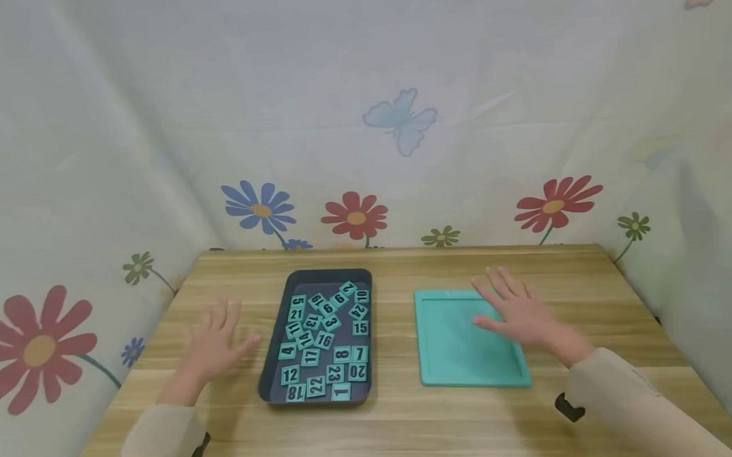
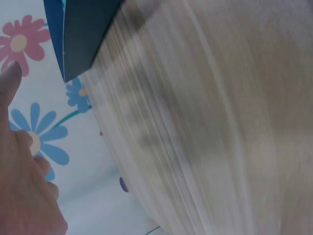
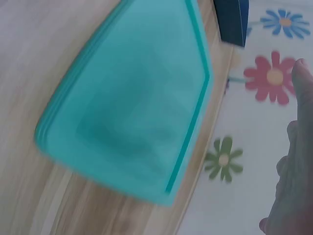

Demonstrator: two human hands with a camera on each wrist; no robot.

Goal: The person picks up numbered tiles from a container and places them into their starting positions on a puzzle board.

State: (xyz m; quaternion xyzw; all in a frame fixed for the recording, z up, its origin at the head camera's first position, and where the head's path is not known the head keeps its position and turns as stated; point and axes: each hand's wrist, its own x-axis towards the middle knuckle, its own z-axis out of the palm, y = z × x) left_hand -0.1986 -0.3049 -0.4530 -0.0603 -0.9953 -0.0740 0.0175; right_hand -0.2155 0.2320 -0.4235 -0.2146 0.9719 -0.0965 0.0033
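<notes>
My left hand (image 1: pixel 214 344) hovers with fingers spread to the left of a dark tray (image 1: pixel 266 369), holding nothing. Inside that tray lie several teal number tiles (image 1: pixel 324 340), loosely scattered and turned various ways. Over the right part of a flat teal square frame (image 1: pixel 446 378) my right hand (image 1: pixel 520 314) is held, its fingers spread and nothing in it. In the right wrist view the teal frame (image 3: pixel 132 98) has a raised rim and a bare inside; the right hand (image 3: pixel 296 161) appears at that view's right edge. The left wrist view shows the left hand (image 2: pixel 27 171) beside the tray's corner (image 2: pixel 80 44).
Both items lie on a wood-grain table (image 1: pixel 399 418), with a strip of tabletop between them. Behind and at the sides hangs a pale curtain (image 1: pixel 273 69) printed with flowers and a butterfly. A black strap end (image 1: pixel 570 407) sticks out near the right sleeve.
</notes>
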